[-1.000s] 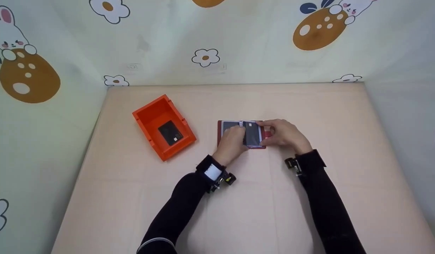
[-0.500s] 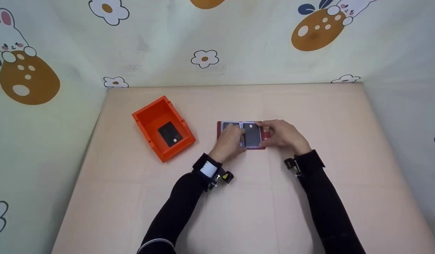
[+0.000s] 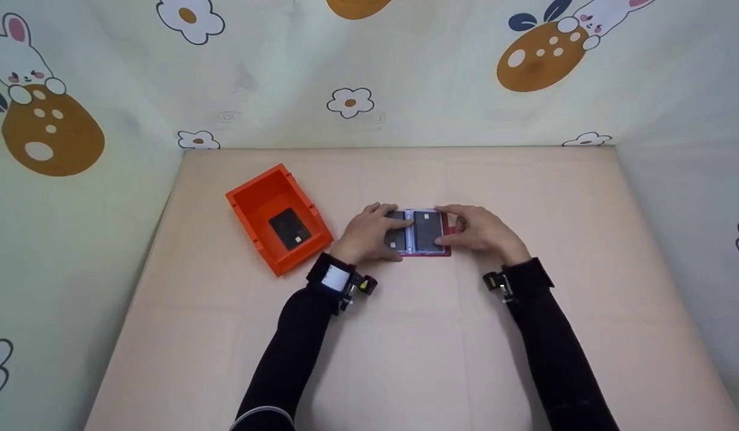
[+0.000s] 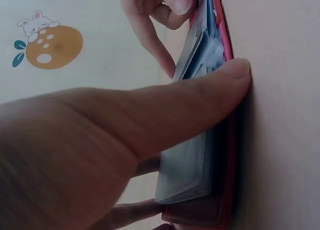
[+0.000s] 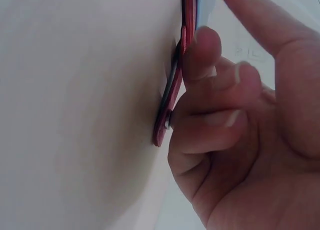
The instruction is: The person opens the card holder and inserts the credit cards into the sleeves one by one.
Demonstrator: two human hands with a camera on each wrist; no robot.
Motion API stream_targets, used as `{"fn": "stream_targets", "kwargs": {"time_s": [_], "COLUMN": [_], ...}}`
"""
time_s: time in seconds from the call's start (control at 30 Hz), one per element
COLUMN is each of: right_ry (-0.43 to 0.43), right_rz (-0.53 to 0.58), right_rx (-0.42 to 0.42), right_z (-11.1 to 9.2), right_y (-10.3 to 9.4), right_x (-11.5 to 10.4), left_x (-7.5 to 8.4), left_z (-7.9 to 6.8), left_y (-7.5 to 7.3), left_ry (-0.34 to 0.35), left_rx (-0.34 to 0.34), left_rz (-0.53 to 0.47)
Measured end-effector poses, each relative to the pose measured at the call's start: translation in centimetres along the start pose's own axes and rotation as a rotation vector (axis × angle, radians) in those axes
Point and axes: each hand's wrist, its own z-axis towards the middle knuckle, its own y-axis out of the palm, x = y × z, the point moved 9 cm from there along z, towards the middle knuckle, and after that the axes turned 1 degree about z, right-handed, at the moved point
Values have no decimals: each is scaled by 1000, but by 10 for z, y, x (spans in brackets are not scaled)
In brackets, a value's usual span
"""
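A red card holder (image 3: 447, 250) lies spread on the table in the head view, dark cards (image 3: 428, 232) showing in its clear sleeves. My left hand (image 3: 369, 233) holds its left half, the thumb along the near edge and one finger lying across the page toward the spine. In the left wrist view, the left thumb (image 4: 200, 97) crosses the edge of the stacked sleeves (image 4: 185, 170). My right hand (image 3: 483, 230) grips the right half between index finger and thumb. The right wrist view shows the holder's strap (image 5: 167, 115) with a metal snap beside the curled fingers.
An orange box (image 3: 247, 230) stands tilted in angle to the left of the card holder. A black card (image 3: 290, 228) lies on its floor. Behind the table (image 3: 405, 359) rises a patterned curtain (image 3: 285, 78), which also lines both sides.
My left hand has shifted left off the middle of the card holder and spread its fingers over the left half, showing more of the spine. The right hand keeps its grip.
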Motion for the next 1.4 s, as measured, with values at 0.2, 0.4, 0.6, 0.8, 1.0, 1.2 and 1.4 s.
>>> {"fn": "stream_targets", "kwargs": {"time_s": [0.2,0.4,0.6,0.8,1.0,1.2,1.4], "right_ry": [-48,-71,-80,-76,-92,-49,0], "right_rz": [66,80,92,82,101,191,287], "right_rx": [73,72,57,48,117,154,166], "right_z": [2,4,4,8,8,10,13], "right_y": [-5,-1,3,6,0,1,3], "right_x": [-5,-12,-17,-18,-19,-17,-13], "left_x": [0,1,0,0,0,0,3], "left_z": [1,2,3,2,3,3,3], "left_y": [-2,-3,-4,-3,-4,-2,-2], "left_ry": [10,26,19,15,13,4,13], "left_rx": [30,42,38,35,39,35,45], "left_rz": [26,48,36,20,22,16,17]}}
